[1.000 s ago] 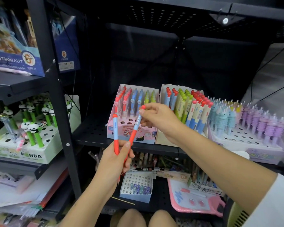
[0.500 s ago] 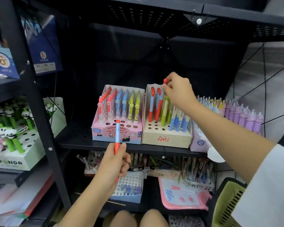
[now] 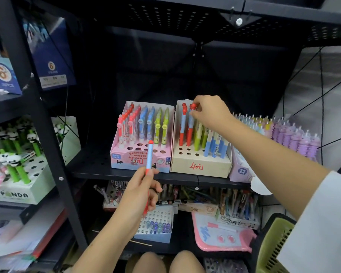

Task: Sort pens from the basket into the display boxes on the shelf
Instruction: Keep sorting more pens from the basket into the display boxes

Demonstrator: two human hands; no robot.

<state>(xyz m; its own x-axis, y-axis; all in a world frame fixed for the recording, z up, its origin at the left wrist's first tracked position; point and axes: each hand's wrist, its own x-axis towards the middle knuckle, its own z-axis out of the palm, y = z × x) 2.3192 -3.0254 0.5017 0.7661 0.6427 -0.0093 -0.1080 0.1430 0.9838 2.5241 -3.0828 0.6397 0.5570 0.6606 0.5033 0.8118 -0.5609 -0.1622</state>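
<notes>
Right hand (image 3: 209,113): I am seeing it pinching the red cap of a red-and-blue pen (image 3: 191,123) standing in the beige box (image 3: 201,164), back-left rows.
Left hand (image 3: 138,196): I am watching its fingers gripping a second red-and-blue pen (image 3: 149,156), upright, in front of the pink box (image 3: 140,160).
Shelf (image 3: 98,166): holding both boxes side by side, touching.
Basket (image 3: 274,243): green, sitting at lower right, contents hidden.

A red-and-blue pen (image 3: 191,125) stands upright in the beige display box (image 3: 200,166); another pen (image 3: 149,156) is held upright at seven o'clock.
</notes>
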